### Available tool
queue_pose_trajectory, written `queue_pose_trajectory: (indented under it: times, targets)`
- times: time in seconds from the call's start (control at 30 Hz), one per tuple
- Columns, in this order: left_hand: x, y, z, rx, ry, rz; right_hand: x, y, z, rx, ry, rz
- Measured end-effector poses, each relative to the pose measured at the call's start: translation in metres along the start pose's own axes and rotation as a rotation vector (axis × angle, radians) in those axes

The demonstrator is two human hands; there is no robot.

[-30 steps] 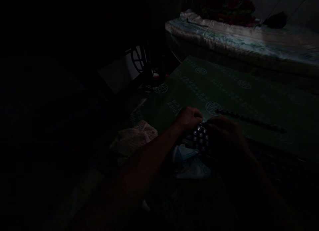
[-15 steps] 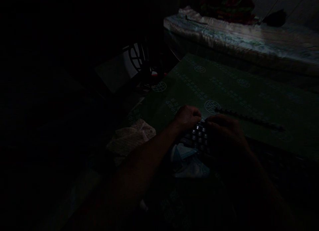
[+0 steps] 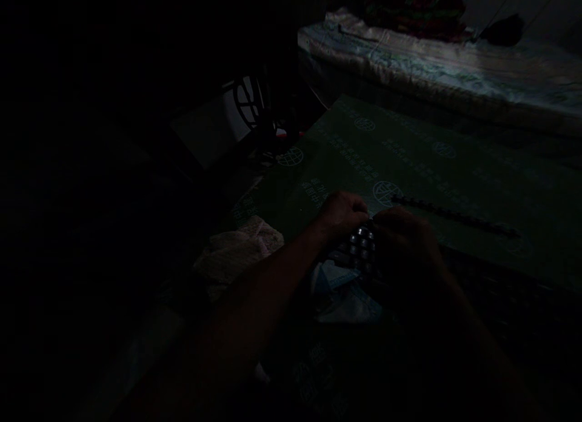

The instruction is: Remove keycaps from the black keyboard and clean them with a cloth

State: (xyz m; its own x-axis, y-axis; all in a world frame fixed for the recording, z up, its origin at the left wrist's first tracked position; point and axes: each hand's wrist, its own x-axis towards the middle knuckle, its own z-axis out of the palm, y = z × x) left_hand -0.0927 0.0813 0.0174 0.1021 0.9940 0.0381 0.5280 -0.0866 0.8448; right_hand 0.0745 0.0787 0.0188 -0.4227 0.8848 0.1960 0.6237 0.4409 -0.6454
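In the dim head view, a dark keyboard (image 3: 362,247) with pale-glinting keys lies on a green printed board, its left end showing between my hands. My left hand (image 3: 342,212) is closed at the keyboard's far left corner, thumb and fingers pinched on its edge. Close beside it, my right hand (image 3: 407,231) bends over the keys with its fingers pressed together at the same far edge. Whatever small thing its fingertips grip is hidden in shadow. Under the near side of the keyboard rests a crumpled light-blue packet or cloth (image 3: 348,301).
The green board (image 3: 336,149) carries white globe prints and lettering. A long dark toothed strip (image 3: 454,216) lies on it beyond my right hand. A pale rumpled cloth (image 3: 240,249) is at the left, a fan-like round grille (image 3: 248,103) behind, and a cloth-covered bed-like surface (image 3: 431,70) at the back.
My right hand has shifted slightly left and up, bringing its fingertips nearer to my left hand. My left hand stays nearly in place at the keyboard's corner.
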Motion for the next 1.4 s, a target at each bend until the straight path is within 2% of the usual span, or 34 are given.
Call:
queue_pose_trajectory:
  times: [0.17,0.3,0.5,0.67,1.03,1.27,1.4]
  targets:
    - [-0.0014,0.0017,-0.0015,-0.012,-0.053,-0.013,-0.0008,-0.0043,-0.0028,-0.017,-0.02,-0.014]
    - [-0.0022,0.0026,-0.0025,-0.022,-0.079,-0.002,-0.0014,-0.0079,-0.0042,0.008,-0.011,0.026]
    - [-0.0011,0.0027,-0.0016,-0.025,-0.075,-0.007,-0.0006,-0.0086,-0.0035,-0.017,-0.006,0.046]
    - [-0.0018,0.0046,-0.0013,-0.046,-0.067,-0.024,-0.0006,-0.009,-0.0042,-0.006,-0.015,0.115]
    - [-0.002,0.0097,-0.0032,-0.078,-0.088,-0.032,0.0011,-0.0067,-0.001,-0.14,-0.006,0.008]
    - [0.0003,0.0078,-0.0038,-0.091,-0.109,-0.037,0.0015,-0.006,-0.0008,-0.06,-0.009,0.056]
    - [0.0016,0.0092,-0.0033,-0.07,-0.097,-0.033,0.0013,-0.0072,-0.0009,-0.043,-0.003,0.026]
